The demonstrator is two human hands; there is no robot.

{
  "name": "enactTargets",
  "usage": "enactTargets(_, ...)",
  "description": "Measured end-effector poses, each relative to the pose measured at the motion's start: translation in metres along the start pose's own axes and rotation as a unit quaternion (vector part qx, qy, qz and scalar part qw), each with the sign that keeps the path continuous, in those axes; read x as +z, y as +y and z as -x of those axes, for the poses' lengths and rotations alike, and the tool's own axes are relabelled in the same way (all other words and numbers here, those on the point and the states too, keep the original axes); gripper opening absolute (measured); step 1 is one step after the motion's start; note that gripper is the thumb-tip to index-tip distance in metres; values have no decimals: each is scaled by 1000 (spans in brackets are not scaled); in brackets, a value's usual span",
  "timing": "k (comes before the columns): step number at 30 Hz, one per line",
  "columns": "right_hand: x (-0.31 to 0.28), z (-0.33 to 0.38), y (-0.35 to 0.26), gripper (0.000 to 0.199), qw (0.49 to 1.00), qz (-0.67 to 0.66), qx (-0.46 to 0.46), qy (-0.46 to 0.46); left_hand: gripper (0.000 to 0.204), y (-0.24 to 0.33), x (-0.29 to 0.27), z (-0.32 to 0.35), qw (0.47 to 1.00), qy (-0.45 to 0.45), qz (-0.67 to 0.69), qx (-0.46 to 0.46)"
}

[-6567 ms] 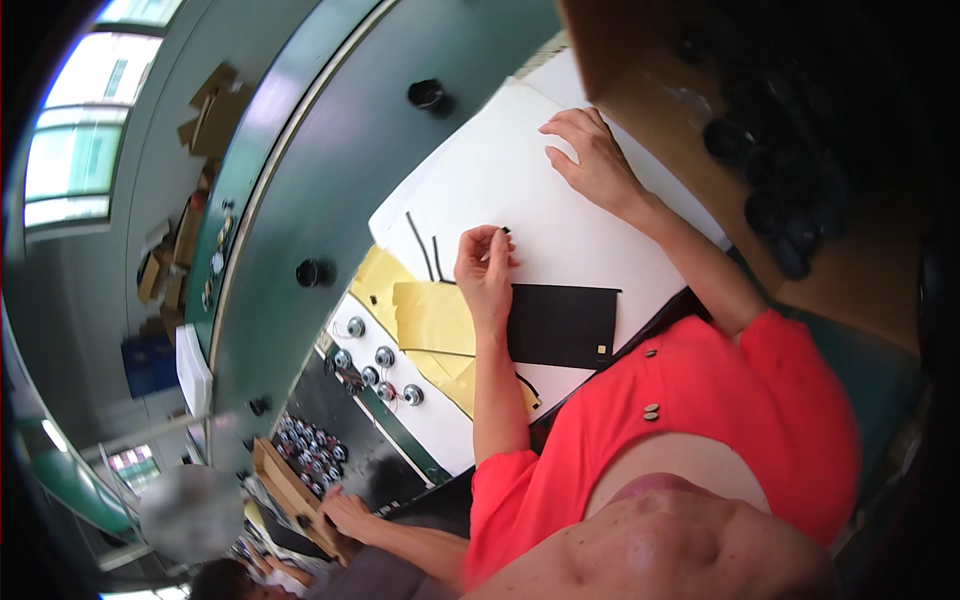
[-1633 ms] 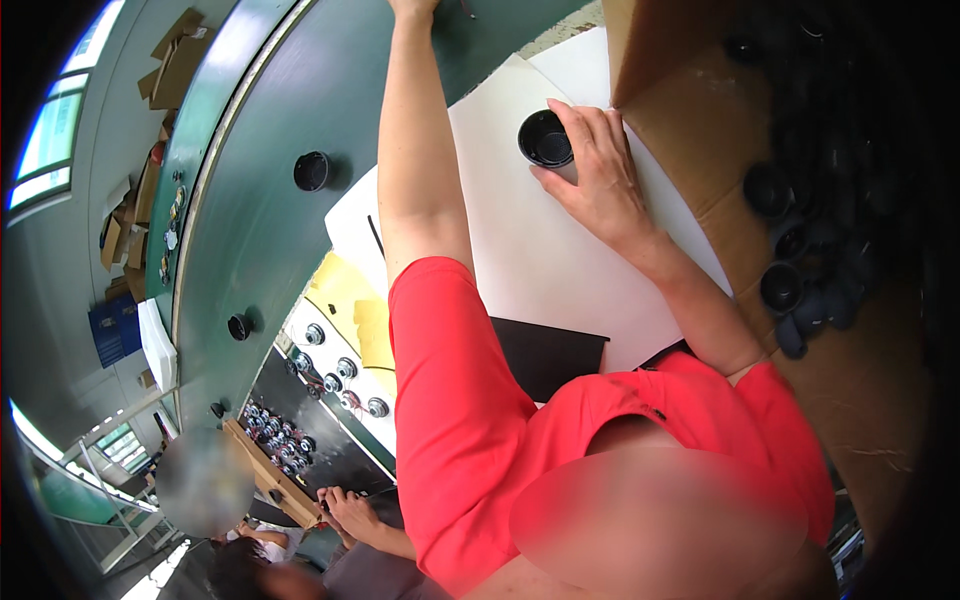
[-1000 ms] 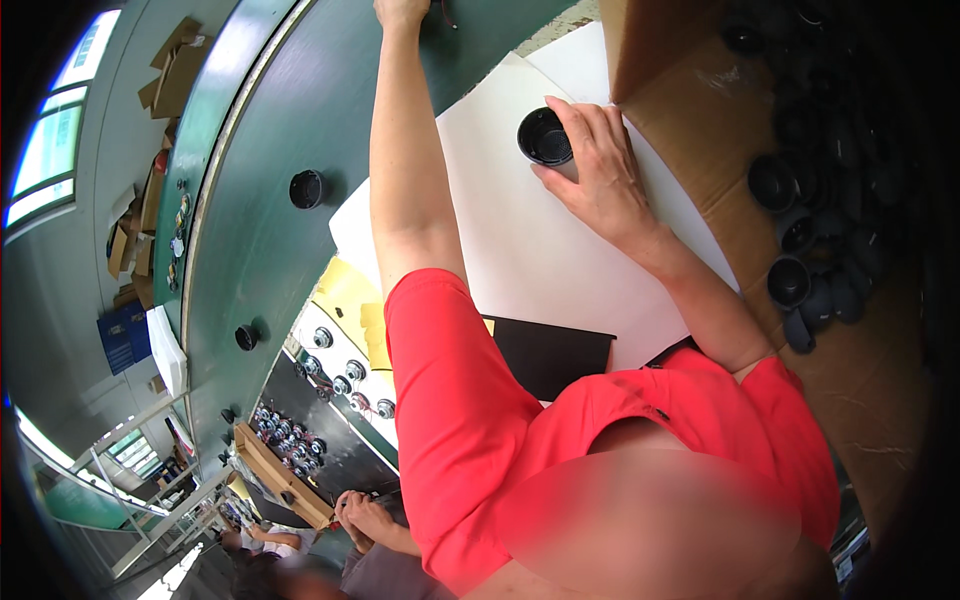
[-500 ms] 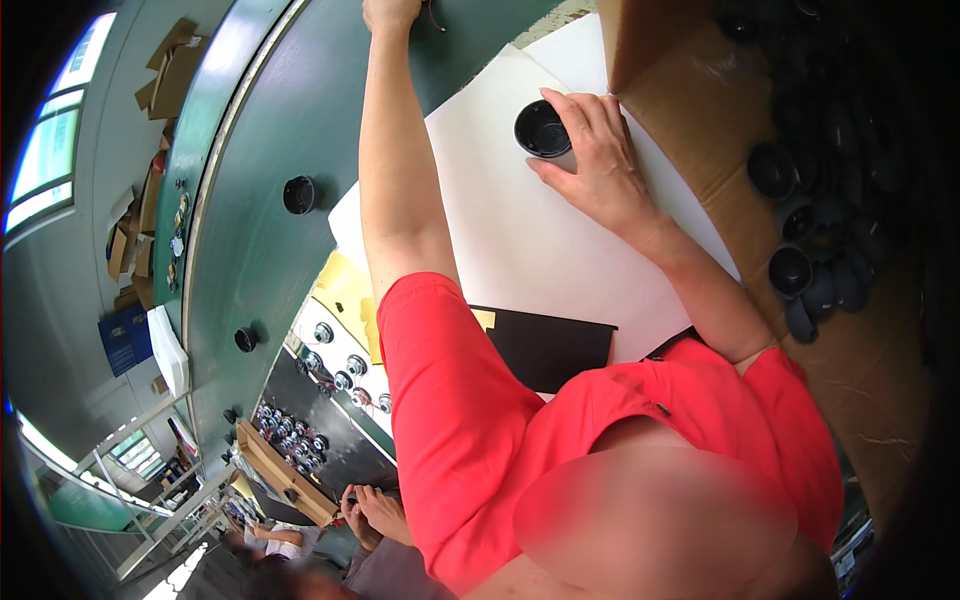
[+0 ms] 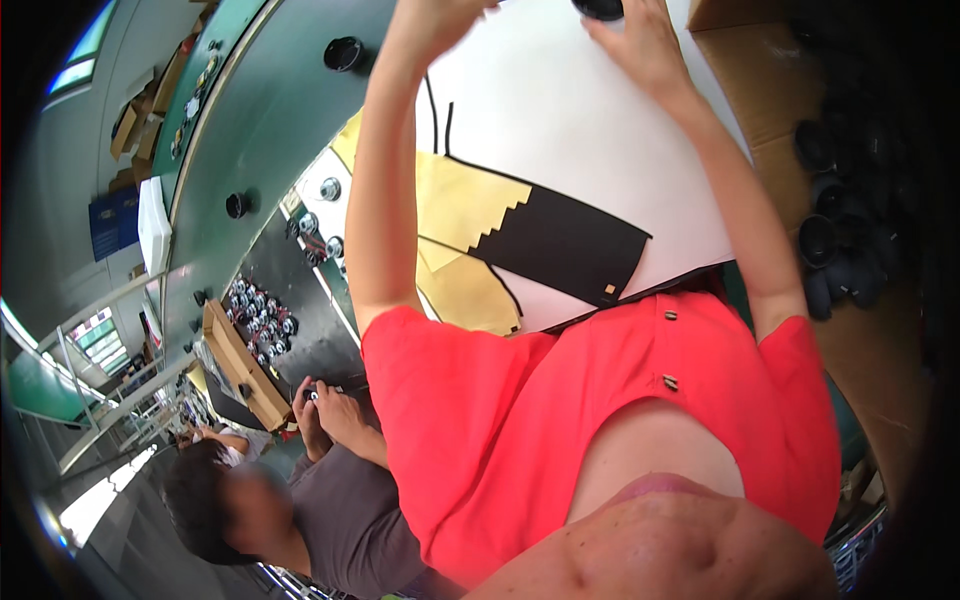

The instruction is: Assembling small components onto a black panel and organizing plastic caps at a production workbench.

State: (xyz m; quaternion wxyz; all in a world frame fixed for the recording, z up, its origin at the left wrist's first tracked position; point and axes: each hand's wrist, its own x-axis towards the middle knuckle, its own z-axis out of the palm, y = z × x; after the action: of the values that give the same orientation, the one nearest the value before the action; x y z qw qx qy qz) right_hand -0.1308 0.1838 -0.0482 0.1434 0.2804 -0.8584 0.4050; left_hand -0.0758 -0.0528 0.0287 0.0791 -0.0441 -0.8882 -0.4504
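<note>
At the top edge, my right hand [image 5: 645,50] grips a black round cup-shaped housing [image 5: 598,8], which the frame cuts off. Thumb and fingers close around its side, over a white sheet [image 5: 590,130]. My left hand [image 5: 440,20] is at the top, over the left side of the white sheet. Most of its fingers run out of the frame, so whether it holds anything is hidden. On the white surface nearer my body lies a black and yellow stepped-edge sheet [image 5: 565,245].
On the green belt [image 5: 290,120] to the left stand black cups [image 5: 343,53]. Small speaker-like parts [image 5: 262,315] cluster on a dark surface. A co-worker's hands [image 5: 335,415] hold a small dark part. At right, a cardboard box [image 5: 750,90] holds several black cups [image 5: 818,240].
My left hand has drawn back from the belt side toward the right. The view has shifted, and the black cup in my right hand now sits at the top edge.
</note>
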Motion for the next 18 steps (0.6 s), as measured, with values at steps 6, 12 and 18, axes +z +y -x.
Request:
enactTargets(6, 67, -83, 55, 61, 991, 86, 33, 93, 14, 38, 29, 115, 981, -108, -110, -116)
enactTargets(12, 87, -136, 65, 64, 983, 123, 86, 108, 12, 46, 71, 202, 972, -14, -158, -172)
enactTargets(18, 92, -166, 74, 68, 982, 115, 139, 53, 16, 55, 89, 211, 966, 57, -188, -169)
